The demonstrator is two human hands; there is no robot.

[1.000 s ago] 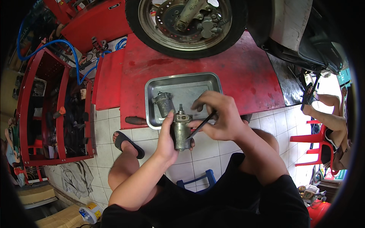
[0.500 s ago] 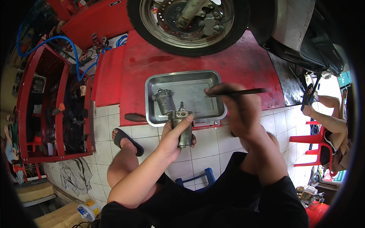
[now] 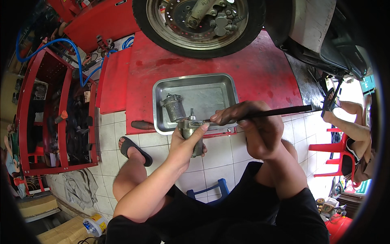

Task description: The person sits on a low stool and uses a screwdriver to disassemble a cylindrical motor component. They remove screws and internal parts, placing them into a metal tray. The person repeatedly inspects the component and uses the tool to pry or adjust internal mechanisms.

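My left hand [image 3: 183, 148] is closed round a grey cylindrical starter motor [image 3: 197, 148], its toothed shaft pointing up and away from me. Gripped in my right hand [image 3: 264, 132] is a long dark slim tool [image 3: 288, 111]; its exact kind does not show clearly. The tool's thin end reaches the side of the motor's top, by my left thumb, and seems to touch there. Just beyond my left hand, a second starter motor [image 3: 174, 107] lies tilted in a shallow metal tray [image 3: 195, 78]. My right fingers partly cover the tool's middle.
The tray rests on a red platform [image 3: 203, 67], below a motorcycle's front wheel [image 3: 178, 42]. A dark handle [image 3: 142, 125] lies left of the tray. A red tool rack [image 3: 64, 122] stands at left, a blue stool [image 3: 219, 185] below me. Someone sits at right near red chairs [image 3: 337, 154].
My right hand has turned and come down toward the held motor, bringing the dark tool's thin end to its top. The left hand still holds the motor, its top tipped slightly.
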